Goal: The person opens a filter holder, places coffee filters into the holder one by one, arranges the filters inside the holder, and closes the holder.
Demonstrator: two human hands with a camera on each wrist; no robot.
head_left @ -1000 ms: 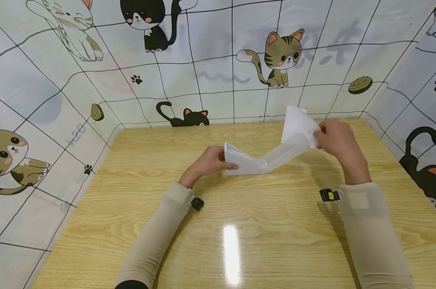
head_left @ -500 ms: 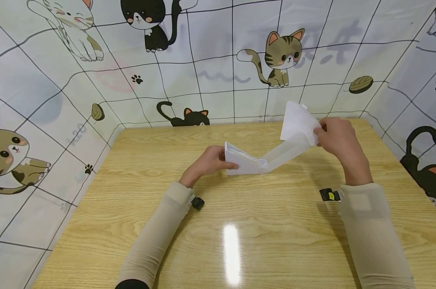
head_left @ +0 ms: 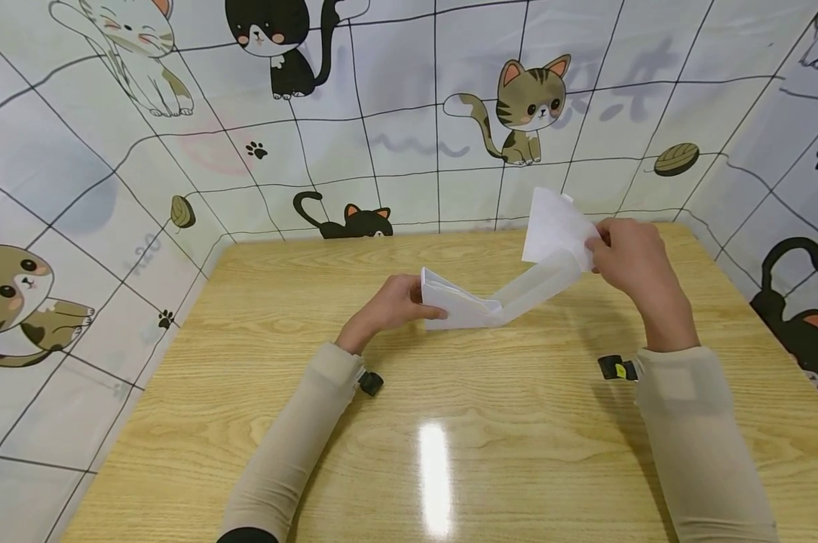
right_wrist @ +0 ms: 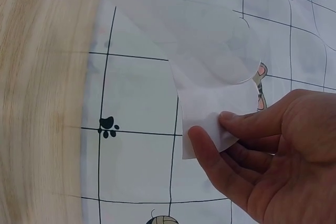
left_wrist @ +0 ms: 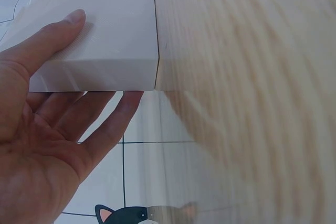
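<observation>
My left hand point(head_left: 396, 300) grips the left end of a flat white box-like packet point(head_left: 452, 303), whose lower edge is at the tabletop. In the left wrist view the thumb lies on the packet's broad face point(left_wrist: 115, 24) and the fingers are behind it. From its right end a translucent, bendy strip point(head_left: 537, 286) slants up to a white flap point(head_left: 554, 226). The right hand point(head_left: 631, 255) pinches that flap at its right edge, raised above the table. In the right wrist view, thumb and forefinger hold the flap's white end point(right_wrist: 202, 114). What lies inside the packet is hidden.
A wood-grain table point(head_left: 409, 400) spreads beneath both arms, with a bright light reflection near the front. A white cloth backdrop point(head_left: 409, 151) printed with cats and grid lines stands behind and at both sides. Small black cameras point(head_left: 371, 382) are strapped at the wrists.
My right hand has risen slightly, lifting the white flap a little higher and tilting it leftward. The left hand and the packet have stayed in place.
</observation>
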